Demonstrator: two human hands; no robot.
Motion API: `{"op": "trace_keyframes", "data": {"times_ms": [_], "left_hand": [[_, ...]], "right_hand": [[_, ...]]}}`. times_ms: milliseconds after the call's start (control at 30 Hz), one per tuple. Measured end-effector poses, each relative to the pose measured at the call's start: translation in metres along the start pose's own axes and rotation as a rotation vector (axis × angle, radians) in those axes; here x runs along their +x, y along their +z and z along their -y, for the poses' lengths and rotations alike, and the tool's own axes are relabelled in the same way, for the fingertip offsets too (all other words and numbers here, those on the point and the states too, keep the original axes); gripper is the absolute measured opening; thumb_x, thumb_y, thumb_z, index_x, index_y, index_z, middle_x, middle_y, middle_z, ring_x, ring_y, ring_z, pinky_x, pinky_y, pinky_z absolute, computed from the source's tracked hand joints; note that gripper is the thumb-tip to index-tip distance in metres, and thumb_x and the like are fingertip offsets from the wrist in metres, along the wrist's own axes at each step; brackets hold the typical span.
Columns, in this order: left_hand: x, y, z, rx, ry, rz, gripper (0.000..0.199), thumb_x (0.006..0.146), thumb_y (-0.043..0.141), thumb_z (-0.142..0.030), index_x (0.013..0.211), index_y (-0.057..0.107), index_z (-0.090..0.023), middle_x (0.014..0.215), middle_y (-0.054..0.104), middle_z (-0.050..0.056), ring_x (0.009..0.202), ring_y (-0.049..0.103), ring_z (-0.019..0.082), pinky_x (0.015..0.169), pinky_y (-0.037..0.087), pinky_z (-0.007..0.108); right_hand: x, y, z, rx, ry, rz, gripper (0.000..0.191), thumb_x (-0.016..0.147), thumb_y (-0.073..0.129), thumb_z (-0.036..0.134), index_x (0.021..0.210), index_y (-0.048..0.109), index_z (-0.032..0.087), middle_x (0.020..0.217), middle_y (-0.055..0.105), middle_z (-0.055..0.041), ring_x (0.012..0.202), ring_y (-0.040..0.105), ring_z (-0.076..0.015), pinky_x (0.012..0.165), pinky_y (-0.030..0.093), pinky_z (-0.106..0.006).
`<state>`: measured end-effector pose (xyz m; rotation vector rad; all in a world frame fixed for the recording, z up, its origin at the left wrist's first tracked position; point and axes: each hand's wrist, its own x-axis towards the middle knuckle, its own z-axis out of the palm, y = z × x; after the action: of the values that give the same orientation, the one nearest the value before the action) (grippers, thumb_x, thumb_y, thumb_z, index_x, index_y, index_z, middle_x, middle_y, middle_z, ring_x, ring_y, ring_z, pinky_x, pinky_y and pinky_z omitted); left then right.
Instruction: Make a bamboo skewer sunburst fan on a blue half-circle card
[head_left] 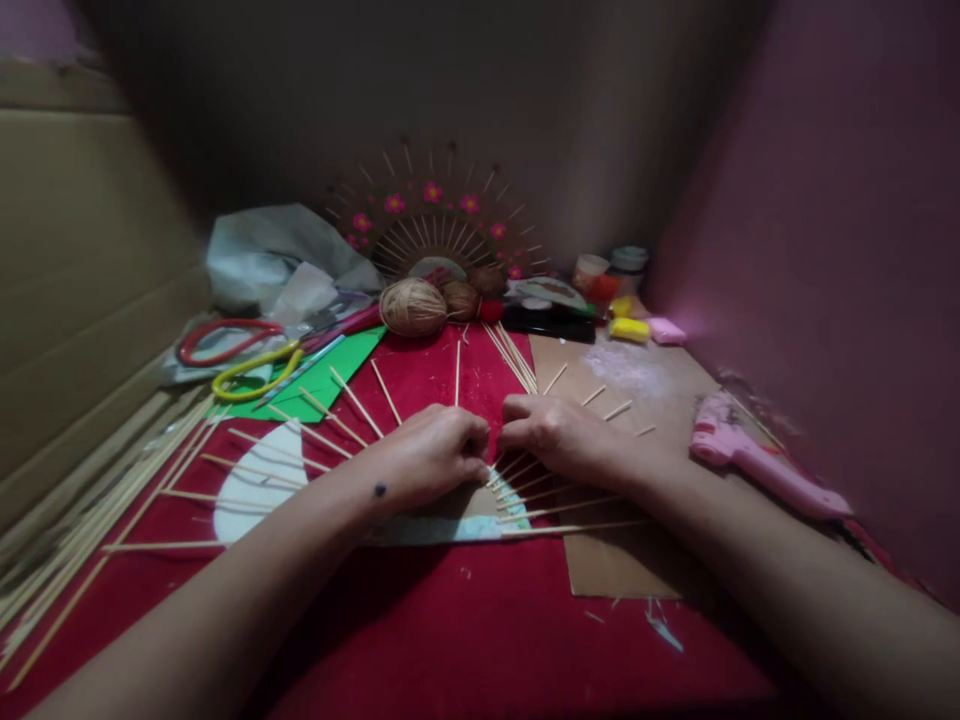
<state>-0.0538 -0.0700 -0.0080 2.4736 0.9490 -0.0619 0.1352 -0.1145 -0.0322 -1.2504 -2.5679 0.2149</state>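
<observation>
A cardboard half-disc [463, 503] with a pale blue-and-white edge lies on the red cloth, its straight side toward me. Thin wooden sticks [358, 402] fan outward from its curved rim on both sides. Over the rim near the middle, my left hand [439, 450] has its fingers curled together; what they hold, if anything, is hidden. My right hand [551, 432] faces it, a small gap away, thumb and fingers pinched above the right-hand sticks. Whatever sits in that pinch is too small to make out. One stick [457, 372] points straight away just beyond my left hand.
Scissors [259, 355], green paper [330, 375] and a twine ball [412, 306] lie behind. A finished-looking flowered fan [433, 192] stands at the back. To the right are a cardboard sheet [622, 565] and a pink glue gun [765, 465]. Loose sticks [112, 530] lie left.
</observation>
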Motion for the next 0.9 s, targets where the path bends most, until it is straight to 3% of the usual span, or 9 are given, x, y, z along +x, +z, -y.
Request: {"op": "trace_keyframes", "data": {"times_ms": [500, 900], "left_hand": [[0.0004, -0.0022, -0.0015, -0.004, -0.049, -0.005, 0.014, 0.073, 0.059, -0.03, 0.068, 0.056, -0.017, 0.066, 0.054, -0.001, 0.063, 0.046, 0.013, 0.057, 0.03, 0.024], [-0.0012, -0.0041, -0.0047, 0.028, -0.068, 0.022, 0.014, 0.074, 0.061, -0.031, 0.07, 0.06, -0.018, 0.068, 0.059, 0.0, 0.065, 0.05, 0.014, 0.057, 0.033, 0.024]], "right_hand": [[0.0026, 0.0027, -0.0012, -0.087, -0.067, -0.051, 0.025, 0.091, 0.047, 0.014, 0.074, 0.065, 0.018, 0.078, 0.056, -0.0008, 0.068, 0.045, -0.0108, 0.055, 0.023, -0.026], [0.0008, 0.0019, 0.0, -0.06, -0.098, -0.083, 0.024, 0.089, 0.05, 0.011, 0.069, 0.062, 0.017, 0.071, 0.049, 0.0015, 0.063, 0.042, -0.0092, 0.052, 0.022, -0.027]]}}
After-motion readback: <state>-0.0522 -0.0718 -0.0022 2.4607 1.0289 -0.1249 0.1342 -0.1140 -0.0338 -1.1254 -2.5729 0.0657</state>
